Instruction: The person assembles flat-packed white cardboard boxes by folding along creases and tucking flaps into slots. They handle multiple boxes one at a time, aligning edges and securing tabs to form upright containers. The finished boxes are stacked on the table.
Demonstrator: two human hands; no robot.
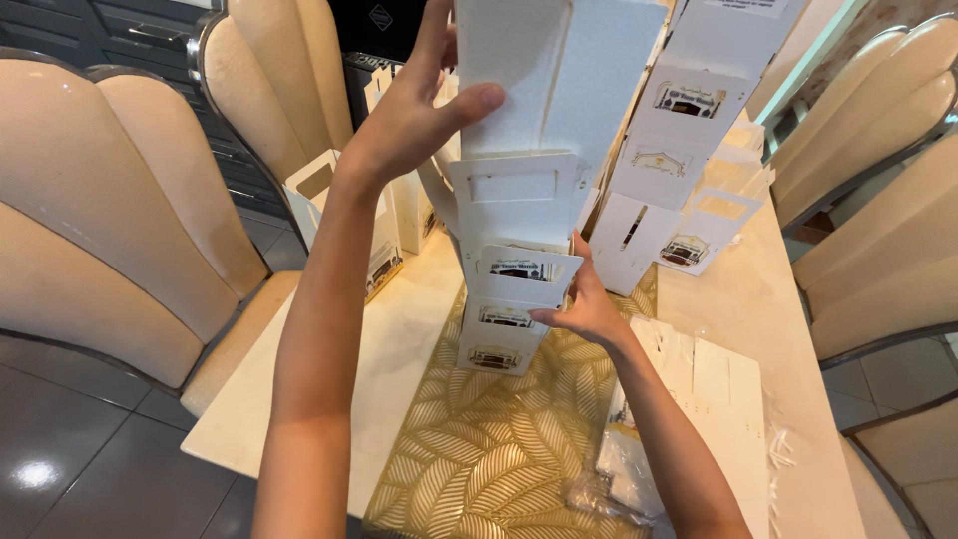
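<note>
1. The left hand (419,110) is raised high at the far left of the tall stack of white card boxes (519,230), thumb pressed on the front of the topmost flat panel and fingers curled behind it, so it pinches the upper sheet.
2. The right hand (589,304) sits lower, on the right side of the stack, fingers half spread and touching the edge of a folded flap; whether it grips or only steadies, I cannot tell.
3. The stack stands upright on the gold leaf-patterned table runner (479,459), its bottom box resting there, with several windowed fronts nested one above another.
4. A second, leaning stack of boxes (679,150) rises just to the right and further off, apart from the hands.
5. Flat unfolded card blanks (718,389) lie near right on the pale table (399,349), with clear plastic wrapping (619,479) at their near edge.
6. More folded boxes (384,250) stand at the far left edge, beside a cream upholstered chair (100,200).
7. Judged from this pose, handling goes best if the upper pinch stays light so the thin card does not crease, while the lower hand keeps the column square and vertical; a tilt to the right would likely knock the leaning stack.
</note>
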